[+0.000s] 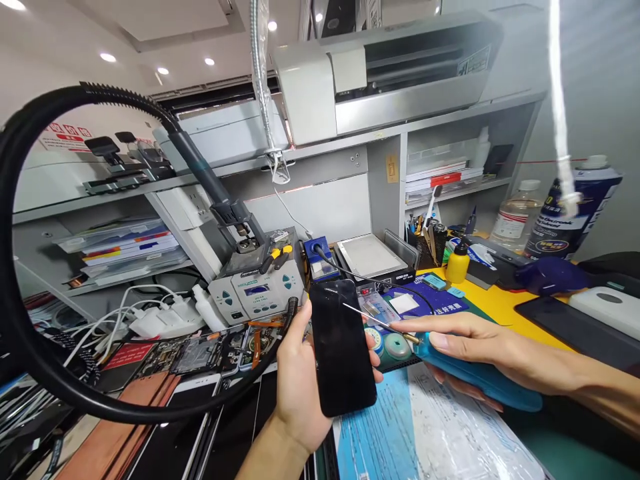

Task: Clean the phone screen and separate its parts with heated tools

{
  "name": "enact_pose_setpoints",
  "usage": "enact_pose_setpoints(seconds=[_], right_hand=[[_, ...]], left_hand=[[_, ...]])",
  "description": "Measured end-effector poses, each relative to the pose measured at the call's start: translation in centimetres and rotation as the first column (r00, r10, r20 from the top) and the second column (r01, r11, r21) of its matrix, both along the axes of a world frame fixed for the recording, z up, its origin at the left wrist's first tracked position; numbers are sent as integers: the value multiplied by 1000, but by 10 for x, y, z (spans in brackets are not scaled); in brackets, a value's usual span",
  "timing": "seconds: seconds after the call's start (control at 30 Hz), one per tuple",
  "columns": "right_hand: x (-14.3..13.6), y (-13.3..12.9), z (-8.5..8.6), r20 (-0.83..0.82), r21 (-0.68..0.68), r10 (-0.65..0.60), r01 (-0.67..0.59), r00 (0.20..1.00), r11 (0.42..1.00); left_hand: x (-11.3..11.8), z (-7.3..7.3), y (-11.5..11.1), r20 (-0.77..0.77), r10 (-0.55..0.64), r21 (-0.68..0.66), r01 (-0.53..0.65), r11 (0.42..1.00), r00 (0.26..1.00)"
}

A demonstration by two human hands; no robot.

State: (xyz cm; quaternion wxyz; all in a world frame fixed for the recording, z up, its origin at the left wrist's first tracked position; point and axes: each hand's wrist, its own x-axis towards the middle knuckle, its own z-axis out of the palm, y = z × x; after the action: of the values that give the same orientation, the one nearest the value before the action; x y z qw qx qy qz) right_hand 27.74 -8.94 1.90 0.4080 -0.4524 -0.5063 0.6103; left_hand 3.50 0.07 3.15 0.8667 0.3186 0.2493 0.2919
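Observation:
A black smartphone (345,353), dark screen facing me, stands nearly upright in my left hand (297,380). My thumb lies along its left edge and my fingers wrap behind to its right edge. In my right hand (480,347) is a blue-bodied tool (480,380) with a brass collar and a long thin metal rod (370,316). The rod crosses in front of the phone's upper part; whether its tip touches the glass I cannot tell. Below my hands lies a blue and white plastic-covered sheet (400,427). Round tins (397,345) sit just behind the phone.
A hot air station (255,293) stands behind, its thick black hose (15,267) looping along the left. Beside it are a flat heating plate (373,257) and a yellow bottle (457,263). Phones and parts crowd the left; a spray can (570,213) stands right. A white cord (559,100) hangs down.

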Motion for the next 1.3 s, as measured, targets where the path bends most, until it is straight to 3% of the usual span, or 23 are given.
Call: enact_pose_setpoints(seconds=[0.23, 0.53, 0.77, 1.07, 1.3], right_hand=[[1, 4, -10, 36, 39, -65, 64, 997, 997], [-2, 3, -6, -2, 23, -61, 61, 998, 998], [-1, 0, 1, 75, 52, -48, 44, 996, 998], [-3, 1, -6, 108, 87, -99, 90, 989, 992], [-9, -4, 8, 276, 203, -115, 59, 954, 977]], left_hand=[[1, 1, -1, -11, 4, -20, -5, 1000, 1000], [1, 2, -2, -21, 3, -20, -3, 1000, 1000], [-2, 2, 0, 21, 6, -4, -6, 1000, 1000], [0, 4, -2, -46, -38, -9, 37, 999, 998], [2, 3, -5, -96, -66, -20, 64, 998, 993]])
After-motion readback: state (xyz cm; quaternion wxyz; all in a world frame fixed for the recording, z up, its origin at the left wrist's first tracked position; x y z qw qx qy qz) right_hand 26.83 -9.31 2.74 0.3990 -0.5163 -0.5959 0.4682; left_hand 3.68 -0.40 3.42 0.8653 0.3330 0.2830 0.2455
